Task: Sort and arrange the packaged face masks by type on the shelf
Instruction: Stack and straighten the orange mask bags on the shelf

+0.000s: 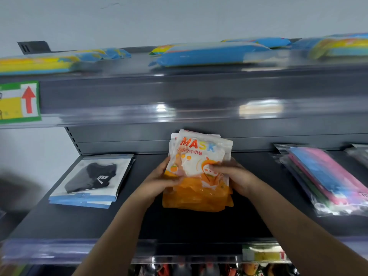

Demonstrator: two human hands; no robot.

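Nearest: lower shelf edge strip (pixel 79 250) with a yellow price tag (pixel 262 253), blurred goods below it. Both forearms reach in over the dark middle shelf (pixel 179 226). Left hand (pixel 159 180) grips the left edge of the orange mask packs (pixel 199 176), fingers curled around it; right hand (pixel 231 174) pinches the right edge, thumb on the front. The packs are a small bundle, several deep, held upright and tilted back, bottom edge at or just above the shelf — cannot tell if touching. Left of them lies a stack of black mask packs (pixel 91 178); right, multicoloured mask packs (pixel 326 180), both flat on the same shelf. Farthest: blue-yellow packs (pixel 209 54) on the top shelf, red-arrow label (pixel 20 101) on its rail.

Step, by my read: squaring up the orange bundle before placing. Next move likely needs laying it flat in the gap between the two stacks, edges aligned, not overlapping either.
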